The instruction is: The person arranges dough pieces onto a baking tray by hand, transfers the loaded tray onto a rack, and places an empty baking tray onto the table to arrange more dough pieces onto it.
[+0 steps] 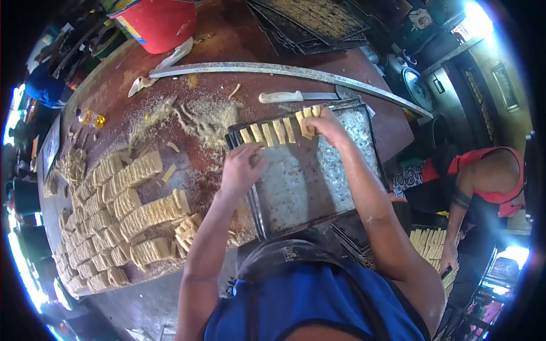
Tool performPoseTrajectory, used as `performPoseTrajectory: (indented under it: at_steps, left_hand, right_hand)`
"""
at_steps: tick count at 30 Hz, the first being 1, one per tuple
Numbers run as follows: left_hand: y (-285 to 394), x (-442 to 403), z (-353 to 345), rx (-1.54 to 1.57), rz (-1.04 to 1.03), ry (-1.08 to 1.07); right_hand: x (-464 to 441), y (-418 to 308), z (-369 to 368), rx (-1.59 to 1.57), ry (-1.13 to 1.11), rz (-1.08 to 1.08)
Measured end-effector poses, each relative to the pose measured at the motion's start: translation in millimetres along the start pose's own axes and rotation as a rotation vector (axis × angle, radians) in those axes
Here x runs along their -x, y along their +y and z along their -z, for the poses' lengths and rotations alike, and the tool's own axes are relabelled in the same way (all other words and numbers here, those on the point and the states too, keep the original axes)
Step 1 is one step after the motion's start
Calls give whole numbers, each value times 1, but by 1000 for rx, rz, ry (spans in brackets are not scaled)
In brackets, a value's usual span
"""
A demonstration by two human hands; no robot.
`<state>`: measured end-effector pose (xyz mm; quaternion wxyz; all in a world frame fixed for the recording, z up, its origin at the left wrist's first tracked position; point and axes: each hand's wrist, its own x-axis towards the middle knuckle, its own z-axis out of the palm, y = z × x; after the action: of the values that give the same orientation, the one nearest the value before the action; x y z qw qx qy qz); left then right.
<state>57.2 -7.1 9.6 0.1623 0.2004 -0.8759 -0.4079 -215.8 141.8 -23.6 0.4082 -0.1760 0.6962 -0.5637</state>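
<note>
Flat, pale yellow dough strips [279,132] line the far edge of a worn, dark-rimmed metal tray [284,190], unevenly spaced. The right hand [326,126] grasps several at the row's right end, its fingers partly hiding them; the left hand [243,165] curls by the left end, its hold impossible to tell. A red plastic bucket [162,25] is cut off at the top, its contents unclear.

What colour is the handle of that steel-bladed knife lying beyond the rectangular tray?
Off-white; the knife handle shows best in the head view.
</note>
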Motion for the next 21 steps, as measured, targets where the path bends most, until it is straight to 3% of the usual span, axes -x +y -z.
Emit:
performPoseTrajectory:
  at_steps: [2,3,7,14,20,21]
  left_hand:
    - [1,-28,-25,-75,-136,10]
    - [0,-39,-39,-74,-180,38]
    - [4,-66,-73,-142,-289,95]
    - [1,-92,-100,-353,-323,-56]
    - [19,-92,-108,-266,-341,45]
    - [23,-93,-109,-269,-338,47]
  right_hand:
    - [-10,17,-5,297,168,228]
    - [0,6,-13,529,267,184]
    - [18,-15,-27,806,388,165]
    - [16,-13,-15,866,423,217]
    - [13,-13,14,877,386,136]
    - [12,-11,22,735,361,105]
